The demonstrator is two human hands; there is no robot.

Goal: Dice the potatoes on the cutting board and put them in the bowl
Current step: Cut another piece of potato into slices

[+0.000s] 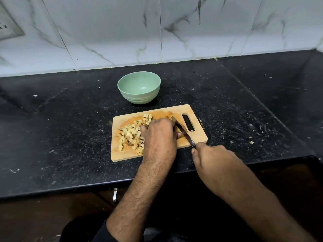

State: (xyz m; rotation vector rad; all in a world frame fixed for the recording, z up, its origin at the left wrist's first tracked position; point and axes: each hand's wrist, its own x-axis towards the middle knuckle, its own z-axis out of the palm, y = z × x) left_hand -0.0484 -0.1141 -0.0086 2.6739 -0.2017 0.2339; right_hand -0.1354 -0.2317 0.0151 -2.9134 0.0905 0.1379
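Note:
A wooden cutting board (122, 154) lies on the black counter. A pile of pale diced potato cubes (130, 134) covers its left half. My left hand (158, 135) lies curled over the board's middle, fingers bent down on a potato piece that is mostly hidden beneath it. My right hand (209, 158) grips the handle of a knife (181, 129), whose blade angles up-left across the board just right of my left hand. A light green bowl (139, 89) stands empty behind the board.
A white marble-patterned tile wall rises behind the counter (70, 128), with a switch plate (7, 27) at the far left. Small scraps dot the counter at the right. A cabinet handle (114, 194) sits below the counter's front edge.

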